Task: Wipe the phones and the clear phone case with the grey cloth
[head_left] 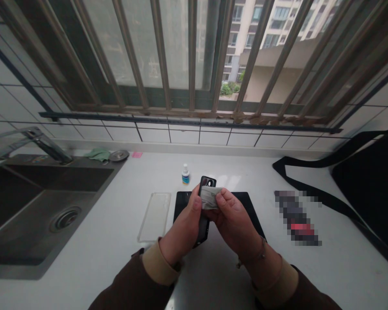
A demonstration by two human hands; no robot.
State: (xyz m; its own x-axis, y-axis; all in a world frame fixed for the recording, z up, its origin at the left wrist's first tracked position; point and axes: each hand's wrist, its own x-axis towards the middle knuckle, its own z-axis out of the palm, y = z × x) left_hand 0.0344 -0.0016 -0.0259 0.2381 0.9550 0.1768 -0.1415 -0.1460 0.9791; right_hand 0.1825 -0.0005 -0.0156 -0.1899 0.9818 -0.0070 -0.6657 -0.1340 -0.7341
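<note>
My left hand (181,230) is wrapped round a black phone (206,183), held upright with its back and camera facing me, above a black mat (250,209) on the white counter. My right hand (236,221) pinches a small grey cloth (209,197) against the back of the phone, just below its camera. A clear phone case (155,215) lies flat left of the mat. A small white dropper bottle (185,174) with a blue label stands behind the mat.
A steel sink (35,206) with a tap (39,142) fills the left. A green rag (98,154) and a metal strainer lid (118,155) lie behind it. A black bag with straps (368,181) sits at right, a blurred flat object (297,217) beside it. Barred window behind.
</note>
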